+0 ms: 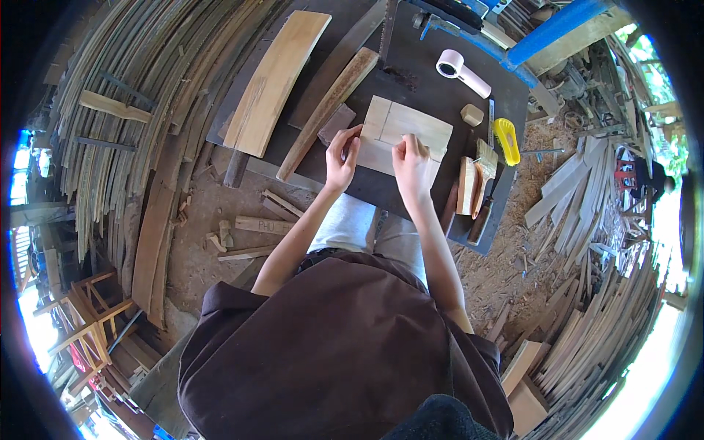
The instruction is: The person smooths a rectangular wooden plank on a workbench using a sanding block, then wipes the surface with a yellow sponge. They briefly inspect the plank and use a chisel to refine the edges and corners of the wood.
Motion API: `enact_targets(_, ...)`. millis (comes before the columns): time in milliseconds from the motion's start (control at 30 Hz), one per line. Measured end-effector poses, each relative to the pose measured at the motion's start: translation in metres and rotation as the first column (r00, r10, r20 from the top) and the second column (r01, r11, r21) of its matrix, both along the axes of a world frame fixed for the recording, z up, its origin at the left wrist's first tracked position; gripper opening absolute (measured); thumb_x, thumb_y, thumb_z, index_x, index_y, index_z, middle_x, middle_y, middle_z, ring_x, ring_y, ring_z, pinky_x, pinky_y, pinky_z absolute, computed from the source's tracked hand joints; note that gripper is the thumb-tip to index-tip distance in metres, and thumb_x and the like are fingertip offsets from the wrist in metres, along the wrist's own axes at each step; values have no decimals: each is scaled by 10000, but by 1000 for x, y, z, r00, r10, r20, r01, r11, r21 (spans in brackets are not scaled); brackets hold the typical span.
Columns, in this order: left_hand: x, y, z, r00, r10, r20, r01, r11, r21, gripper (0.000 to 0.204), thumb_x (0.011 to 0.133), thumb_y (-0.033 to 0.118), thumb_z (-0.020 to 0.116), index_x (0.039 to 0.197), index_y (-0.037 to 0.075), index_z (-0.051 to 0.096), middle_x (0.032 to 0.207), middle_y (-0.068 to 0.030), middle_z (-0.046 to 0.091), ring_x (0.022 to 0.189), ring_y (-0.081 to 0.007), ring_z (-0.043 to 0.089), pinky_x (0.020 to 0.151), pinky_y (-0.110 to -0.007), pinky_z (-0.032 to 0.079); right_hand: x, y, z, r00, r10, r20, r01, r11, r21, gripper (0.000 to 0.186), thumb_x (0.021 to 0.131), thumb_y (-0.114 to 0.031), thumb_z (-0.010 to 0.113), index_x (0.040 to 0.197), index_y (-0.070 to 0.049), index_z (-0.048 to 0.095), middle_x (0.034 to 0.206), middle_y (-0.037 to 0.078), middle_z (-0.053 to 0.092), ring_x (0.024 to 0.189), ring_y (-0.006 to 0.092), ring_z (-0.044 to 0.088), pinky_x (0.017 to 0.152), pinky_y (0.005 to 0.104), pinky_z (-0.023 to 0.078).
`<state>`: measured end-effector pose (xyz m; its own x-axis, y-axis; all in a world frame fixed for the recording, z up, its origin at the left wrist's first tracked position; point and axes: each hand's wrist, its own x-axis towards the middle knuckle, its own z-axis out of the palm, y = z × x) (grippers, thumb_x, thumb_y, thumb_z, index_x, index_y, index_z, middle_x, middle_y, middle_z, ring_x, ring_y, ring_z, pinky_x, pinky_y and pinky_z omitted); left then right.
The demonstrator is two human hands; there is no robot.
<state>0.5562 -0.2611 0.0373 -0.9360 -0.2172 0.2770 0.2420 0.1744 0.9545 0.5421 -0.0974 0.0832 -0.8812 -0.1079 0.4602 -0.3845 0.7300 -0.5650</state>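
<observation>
Brown shirt [330, 345] fills the lower view; beyond it, pale wooden board [425, 126] with dark lines lies on the dark tabletop [419, 51], long wood strip [328, 114] to its left, yellow item [506, 141] to its right. Left hand [341, 157] is curled at the board's left edge, grip unclear. Right hand [412, 160] is bunched over the board's near part, can't tell if it's holding anything.
</observation>
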Motion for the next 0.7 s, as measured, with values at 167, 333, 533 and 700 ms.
enact_targets(167,-1,2,0,999,23,-48,-23,1000,-2,268,962,88,553,1184,-38,634,922,-111,622,828,-166,583,753,-263,449,-1,-5,5,992,-54,116,68,990,-122,138,791,13,642,855,-32,528,715,140,620,684,343,633,640,449,500)
enact_targets(333,-1,2,2,999,15,-39,-15,1000,-9,270,978,124,555,1187,-23,642,895,-62,595,789,-127,525,684,-243,380,-17,26,14,986,104,129,-73,970,-231,53,856,29,592,891,0,619,712,129,607,588,223,590,555,341,457)
enact_targets(533,0,2,3,1000,11,-7,-11,1000,2,278,987,150,556,1191,-17,643,899,-38,590,772,-107,499,658,-232,349,-23,33,21,972,110,207,-64,974,-218,33,886,18,589,899,4,616,738,134,632,595,218,598,559,323,458)
enact_targets(700,0,1,2,1000,12,7,-12,1000,-19,277,987,152,557,1188,-19,643,913,-54,600,796,-119,518,683,-235,369,-21,28,22,980,126,152,-93,974,-206,46,861,31,594,897,6,609,723,143,625,607,233,627,561,338,473)
